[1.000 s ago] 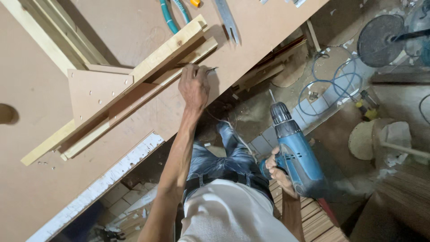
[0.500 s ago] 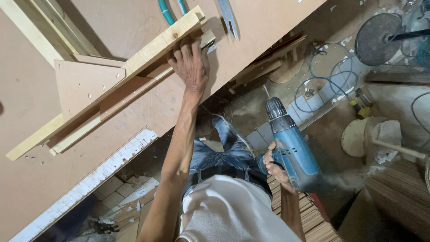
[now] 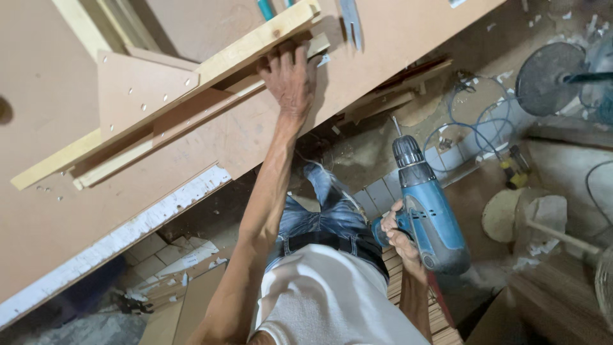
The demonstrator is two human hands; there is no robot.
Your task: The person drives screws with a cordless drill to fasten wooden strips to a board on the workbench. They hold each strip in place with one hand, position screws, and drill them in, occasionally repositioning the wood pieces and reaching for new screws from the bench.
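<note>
Upper centre: left hand (image 3: 288, 75), fingers spread, pressing wooden strip (image 3: 191, 121) flat; lower right, right hand (image 3: 399, 239) grasping blue drill (image 3: 428, 214). Keep strip pinned firmly.

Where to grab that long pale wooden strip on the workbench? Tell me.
Grip the wooden strip near its upper end, from above, where the left hand rests. It lies flat and slanted; that end's edges show free, while a triangular board abuts the middle.

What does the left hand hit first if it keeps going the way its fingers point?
The left hand lies flat on the workbench, fingers pointing at the long pale wood strip set across it. The fingertips already look to touch or overlap that strip's edge, so it comes first; exact contact is unclear.
</note>
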